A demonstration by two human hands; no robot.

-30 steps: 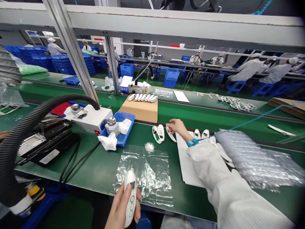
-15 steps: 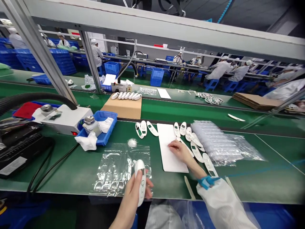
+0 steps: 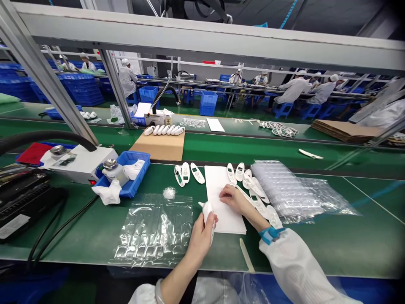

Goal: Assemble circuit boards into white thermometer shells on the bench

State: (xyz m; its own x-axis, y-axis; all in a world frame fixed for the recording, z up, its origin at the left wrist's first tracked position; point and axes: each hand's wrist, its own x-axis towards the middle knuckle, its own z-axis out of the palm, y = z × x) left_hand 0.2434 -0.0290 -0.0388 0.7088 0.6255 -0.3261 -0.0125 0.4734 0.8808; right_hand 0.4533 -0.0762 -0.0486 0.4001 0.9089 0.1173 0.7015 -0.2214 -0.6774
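My left hand is closed around a white ear thermometer, held over the bench with its probe tip pointing up and left. Over a white sheet of paper, my right hand has its fingertips pinched together; whatever they hold, if anything, is hidden. A blue wrist strap circles the right wrist. White thermometer shells lie beside the paper on the right, partly behind my right forearm. More white shells are on its left. Left of my left hand, a clear pocketed plastic bag lies flat.
A blue tray with a metal-topped bottle stands to the left, near a white box. Stacked clear plastic bags lie to the right. Several thermometers rest on cardboard behind. People in white sit farther back.
My left hand has moved right and up with the thermometer, turning it so the probe tip points left and its front is turned away. My right hand stays pinched over the paper.
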